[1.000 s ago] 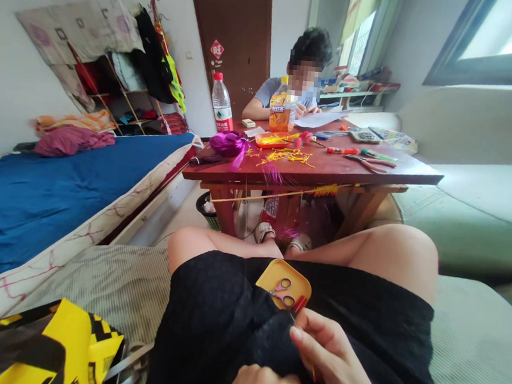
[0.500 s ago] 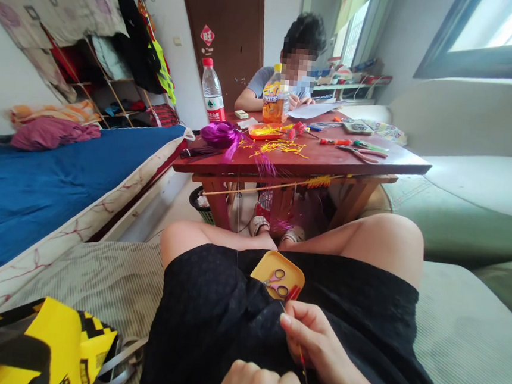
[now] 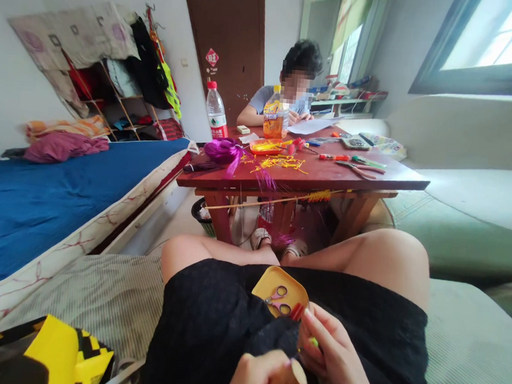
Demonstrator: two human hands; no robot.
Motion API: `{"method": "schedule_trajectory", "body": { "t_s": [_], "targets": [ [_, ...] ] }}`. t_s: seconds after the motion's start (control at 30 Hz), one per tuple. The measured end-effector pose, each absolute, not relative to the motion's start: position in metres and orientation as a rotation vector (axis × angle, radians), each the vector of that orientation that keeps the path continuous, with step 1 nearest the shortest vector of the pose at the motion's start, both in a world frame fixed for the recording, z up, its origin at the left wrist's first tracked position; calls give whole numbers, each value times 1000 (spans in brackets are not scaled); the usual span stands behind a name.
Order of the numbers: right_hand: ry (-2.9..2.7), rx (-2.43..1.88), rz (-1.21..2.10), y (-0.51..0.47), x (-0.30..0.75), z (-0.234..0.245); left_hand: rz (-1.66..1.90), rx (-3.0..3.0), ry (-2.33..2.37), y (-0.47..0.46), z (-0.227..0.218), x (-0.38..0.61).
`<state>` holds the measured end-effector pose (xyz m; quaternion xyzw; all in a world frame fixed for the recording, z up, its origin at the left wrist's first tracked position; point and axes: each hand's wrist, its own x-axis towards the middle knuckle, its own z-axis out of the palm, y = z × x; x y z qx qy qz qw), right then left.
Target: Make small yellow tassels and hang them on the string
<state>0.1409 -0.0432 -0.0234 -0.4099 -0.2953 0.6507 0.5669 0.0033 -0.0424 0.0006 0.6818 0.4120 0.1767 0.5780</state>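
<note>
In the head view my left hand is closed around a tan cylinder with a round, flat end, which looks like wood. Just to its right, my right hand has thumb and forefinger pinched together. What they pinch is too fine to make out. A small bright green bit shows by its curled fingers. Past the fingertips, a yellow tray rests on the black cloth over my lap. Small pink-handled scissors and several red pieces lie in it.
A red-brown table stands ahead, with purple fibre, yellow bits, bottles and pliers. Beneath its edge runs a thin stick. Another person sits behind it. A yellow-black bag lies at left.
The left hand has turned, showing the cylinder's flat end. My right hand has shifted slightly right. The thin strand between the hands no longer shows clearly. The camera view has tilted up.
</note>
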Motion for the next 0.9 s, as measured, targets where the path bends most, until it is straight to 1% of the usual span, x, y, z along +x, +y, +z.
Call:
{"method": "schedule_trajectory", "body": {
  "t_s": [0.07,0.17,0.23,0.27,0.3,0.33,0.37,0.43,0.5,0.57,0.63,0.7,0.9],
  "targets": [
    [-974,-1058,1220,-47,142,-17,601,1294,869,-36,2,5],
    [-1584,-1068,460,-49,144,-8,690,1081,892,-25,5,8],
    [-1916,-976,-31,-47,146,2,677,1199,949,-19,8,10],
    [-2026,-940,-200,-46,148,8,644,1345,989,-17,9,10],
    [-2109,-931,-284,-44,149,14,583,1536,1026,-15,11,9],
    [-2176,-956,-253,-43,151,20,493,1740,1047,-15,12,9],
    [-2224,-1013,-103,-42,153,24,377,1924,1048,-16,12,7],
    [-2202,-1162,429,-40,156,27,109,2152,1024,-21,12,5],
    [-1958,-1249,969,-41,155,20,-49,2210,990,-27,11,4],
    [-1607,-1240,1308,-43,151,4,-106,2214,1005,-33,10,4],
    [-1315,-1171,1490,-46,145,-13,-145,2202,1033,-38,12,6],
    [-1149,-1116,1578,-49,139,-27,-223,2186,1085,-42,15,7],
    [-1061,-1068,1604,-51,132,-33,-391,2200,1145,-47,24,9]
  ]
}}
